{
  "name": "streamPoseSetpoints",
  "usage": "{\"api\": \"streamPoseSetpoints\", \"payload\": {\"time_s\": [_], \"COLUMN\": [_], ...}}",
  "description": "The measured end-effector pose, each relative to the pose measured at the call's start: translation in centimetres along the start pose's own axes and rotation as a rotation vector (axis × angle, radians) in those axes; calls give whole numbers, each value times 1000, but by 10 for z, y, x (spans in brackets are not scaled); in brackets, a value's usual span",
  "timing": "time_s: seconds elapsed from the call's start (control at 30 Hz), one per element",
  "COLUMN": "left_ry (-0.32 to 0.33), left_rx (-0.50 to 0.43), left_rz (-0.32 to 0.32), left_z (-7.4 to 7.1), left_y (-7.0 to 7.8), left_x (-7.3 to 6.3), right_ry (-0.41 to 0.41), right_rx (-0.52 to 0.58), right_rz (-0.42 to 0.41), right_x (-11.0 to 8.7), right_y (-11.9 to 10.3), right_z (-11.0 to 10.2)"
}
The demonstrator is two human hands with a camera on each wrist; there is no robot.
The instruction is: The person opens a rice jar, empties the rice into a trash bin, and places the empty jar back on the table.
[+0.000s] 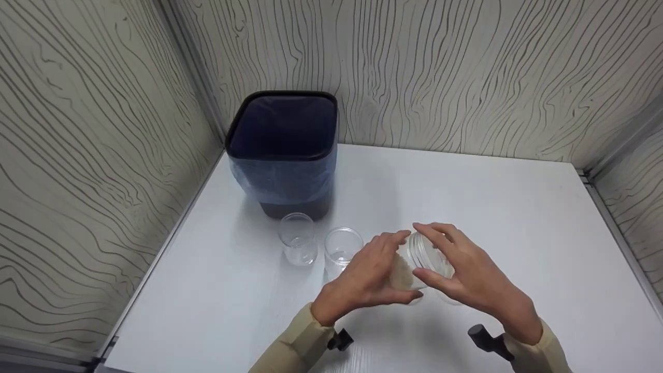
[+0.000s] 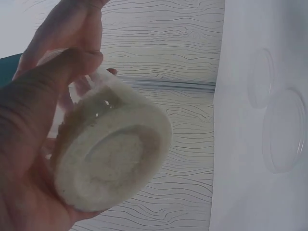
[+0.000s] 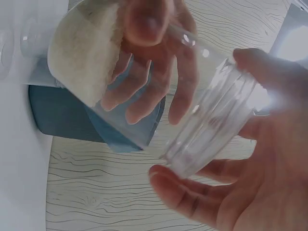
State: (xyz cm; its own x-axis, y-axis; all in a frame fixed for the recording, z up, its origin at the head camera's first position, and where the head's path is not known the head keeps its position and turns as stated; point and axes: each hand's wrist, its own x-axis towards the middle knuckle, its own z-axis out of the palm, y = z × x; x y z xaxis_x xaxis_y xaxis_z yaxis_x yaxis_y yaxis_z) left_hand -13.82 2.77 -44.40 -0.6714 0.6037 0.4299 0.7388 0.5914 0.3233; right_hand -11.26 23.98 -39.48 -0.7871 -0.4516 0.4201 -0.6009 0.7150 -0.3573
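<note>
A clear plastic jar (image 1: 401, 272) partly filled with a whitish, grainy substance is held tilted between both hands over the white table. My left hand (image 1: 365, 274) grips its body, the fingers wrapped round the filled end. At the other end, my right hand (image 1: 469, 269) holds the clear ribbed lid (image 3: 211, 125) between thumb and fingers; this lid sits at the jar's mouth. The left wrist view faces the round base (image 2: 115, 159), pale with the contents showing through. To the left of my left hand stand two clear containers, a nearer one (image 1: 343, 243) and a farther one (image 1: 298, 238).
A dark bin (image 1: 295, 207) with a blue liner stands at the back left. Two flat clear discs (image 2: 284, 130) lie on the white table (image 1: 492, 197) near the hands. Patterned panels (image 1: 414, 72) rise along the back and sides.
</note>
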Motion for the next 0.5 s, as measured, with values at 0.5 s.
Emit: {"api": "streamPoseSetpoints", "payload": {"time_s": [0.5], "left_ry": [73], "left_rx": [-232], "left_rz": [61], "left_z": [-42], "left_y": [-27], "left_x": [7], "right_ry": [238], "right_rx": [365], "right_rz": [-146], "right_x": [-5], "right_y": [39], "right_z": [3]}}
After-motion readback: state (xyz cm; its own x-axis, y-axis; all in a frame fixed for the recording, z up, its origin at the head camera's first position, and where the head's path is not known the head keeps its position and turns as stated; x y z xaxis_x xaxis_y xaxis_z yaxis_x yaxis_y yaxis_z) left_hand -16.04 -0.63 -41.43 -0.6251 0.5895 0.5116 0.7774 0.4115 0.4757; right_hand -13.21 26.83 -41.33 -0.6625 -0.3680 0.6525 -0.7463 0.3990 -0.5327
